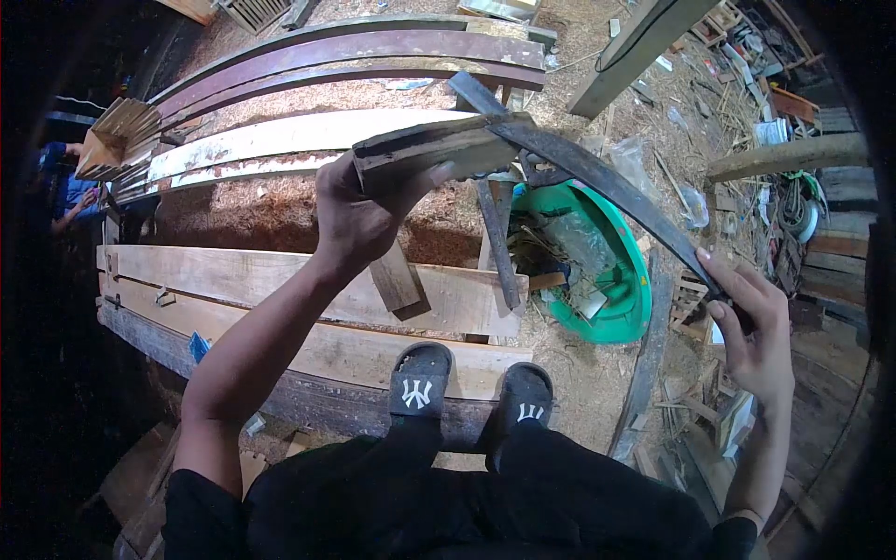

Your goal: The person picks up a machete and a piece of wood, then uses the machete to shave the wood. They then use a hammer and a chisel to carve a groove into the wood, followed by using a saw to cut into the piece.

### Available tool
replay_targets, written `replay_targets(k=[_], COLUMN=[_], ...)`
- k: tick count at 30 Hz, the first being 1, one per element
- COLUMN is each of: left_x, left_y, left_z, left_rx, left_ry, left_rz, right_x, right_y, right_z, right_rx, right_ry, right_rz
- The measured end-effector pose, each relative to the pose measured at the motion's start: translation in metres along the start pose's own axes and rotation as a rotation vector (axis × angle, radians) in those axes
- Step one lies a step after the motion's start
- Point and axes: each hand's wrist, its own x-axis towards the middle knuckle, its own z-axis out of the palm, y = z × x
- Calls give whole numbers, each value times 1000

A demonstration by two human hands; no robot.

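A short, weathered wooden block [439, 149] is held up in my left hand [359, 210], whose fingers wrap round its left end. My right hand [751, 322] pinches the lower right end of a long, dark, slightly curved bar [607, 182]. The bar slants up to the left and crosses the right end of the block, where the two seem to touch. Beneath them, another dark bar [497, 247] and a small wood block [399, 280] rest by the light planks [224, 275].
Long boards [345, 56] lie across the far side. A green tub [639, 289] holds plastic and scraps. A post [635, 56] and a beam [789, 157] stand at the right. Another person [75, 191] is at the far left. Wood shavings cover the ground.
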Motion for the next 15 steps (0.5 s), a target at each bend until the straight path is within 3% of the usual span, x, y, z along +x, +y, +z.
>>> replay_targets(k=[11,13,15], left_x=[0,0,2], left_y=[4,4,6], left_z=[10,15,23], left_rx=[-53,-10,-172], left_ry=[144,167,164], left_rz=[-47,-55,-115], right_x=[-13,-17,-16], right_y=[-11,-17,-23], right_z=[72,83,97], right_rx=[-12,-7,-26], right_ry=[288,270,252], right_rz=[-11,54,87])
